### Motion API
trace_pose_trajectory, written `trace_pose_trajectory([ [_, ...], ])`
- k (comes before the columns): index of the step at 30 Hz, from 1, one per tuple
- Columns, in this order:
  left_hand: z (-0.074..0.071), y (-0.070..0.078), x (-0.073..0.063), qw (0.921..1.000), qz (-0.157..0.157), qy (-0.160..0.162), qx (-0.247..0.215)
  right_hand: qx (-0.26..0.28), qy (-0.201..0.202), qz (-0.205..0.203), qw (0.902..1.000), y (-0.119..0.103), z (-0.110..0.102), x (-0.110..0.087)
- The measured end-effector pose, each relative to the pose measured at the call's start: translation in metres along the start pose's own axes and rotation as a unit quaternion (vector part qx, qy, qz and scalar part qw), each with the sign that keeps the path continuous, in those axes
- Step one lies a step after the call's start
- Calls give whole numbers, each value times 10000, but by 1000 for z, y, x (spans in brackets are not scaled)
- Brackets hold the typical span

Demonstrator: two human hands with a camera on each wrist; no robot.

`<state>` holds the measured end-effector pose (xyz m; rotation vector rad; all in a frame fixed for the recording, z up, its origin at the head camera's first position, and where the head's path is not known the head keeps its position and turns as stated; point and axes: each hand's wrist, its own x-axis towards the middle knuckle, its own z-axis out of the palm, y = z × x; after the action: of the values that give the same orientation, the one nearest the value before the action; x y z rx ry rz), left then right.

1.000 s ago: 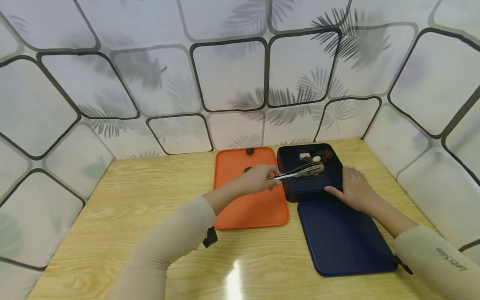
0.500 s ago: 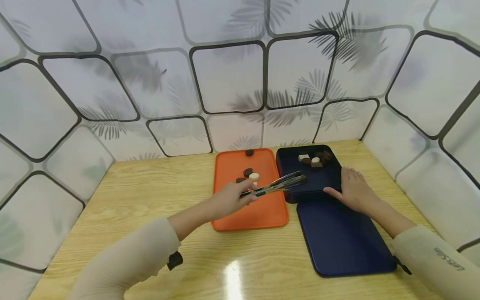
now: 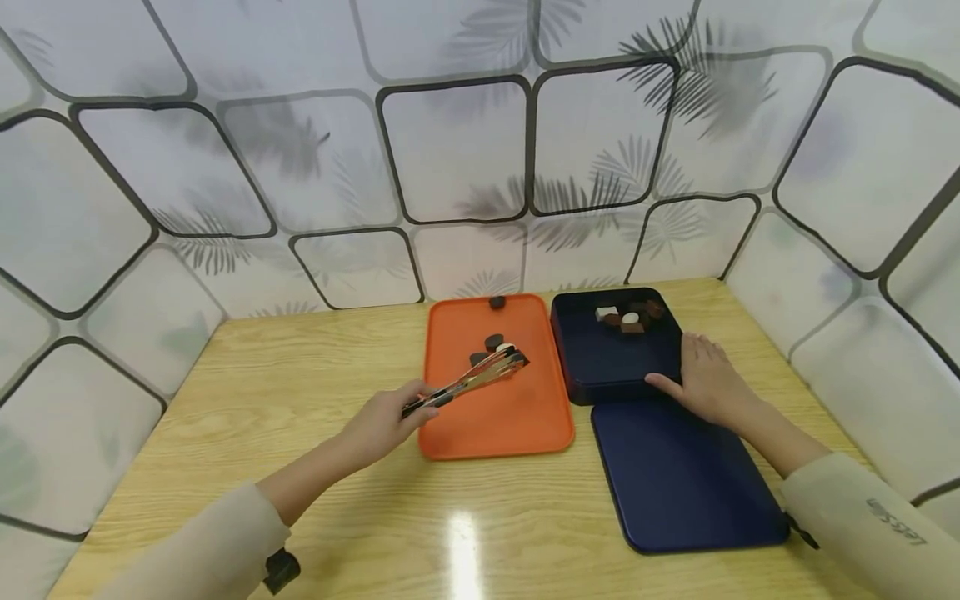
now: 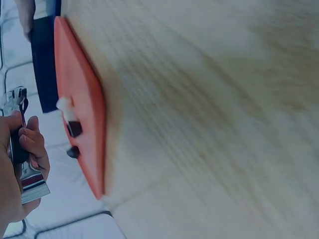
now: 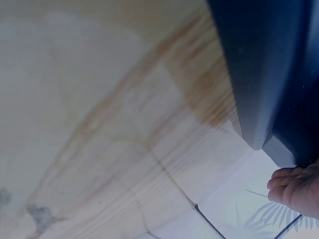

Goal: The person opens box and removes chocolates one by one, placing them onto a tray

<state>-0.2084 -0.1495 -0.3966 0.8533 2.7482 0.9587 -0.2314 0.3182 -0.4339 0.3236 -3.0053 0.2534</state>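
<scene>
My left hand (image 3: 382,421) grips the handle end of metal serving tongs (image 3: 468,383), whose tips hover over the orange tray (image 3: 495,435). Near those tips lie dark pieces (image 3: 492,342) that look like chocolates and a partly covered white piece. Whether anything sits between the tongs' tips cannot be told. Another dark piece (image 3: 497,302) lies at the tray's far edge. The right hand (image 3: 708,383) rests at the near right corner of the dark blue box (image 3: 615,392), fingers straight along its side. Inside the box, white and brown pieces (image 3: 632,327) cluster toward the far right.
A dark blue lid (image 3: 686,479) lies flat on the wooden table (image 3: 315,358), in front of the box. The tray stands close against the box's left side. A patterned fabric wall (image 3: 472,150) rises behind the table and along both sides.
My left hand has drawn the tongs leftward from above the box to above the orange tray. A brown piece lies in the box where the tongs' tips were. The right hand stays put.
</scene>
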Motion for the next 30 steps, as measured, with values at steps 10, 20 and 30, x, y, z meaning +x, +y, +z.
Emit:
trace_pose_trajectory([
  [10,-6,-27,-16,9989,-274,8,389,47,-216,71,9997,1,-3,2],
  [20,-5,-31,-7,9962,-435,-284,697,64,-226,97,9997,1,-2,0],
  [30,-19,-27,-1,9931,-747,-893,-161,127,-192,68,9997,0,-1,0],
])
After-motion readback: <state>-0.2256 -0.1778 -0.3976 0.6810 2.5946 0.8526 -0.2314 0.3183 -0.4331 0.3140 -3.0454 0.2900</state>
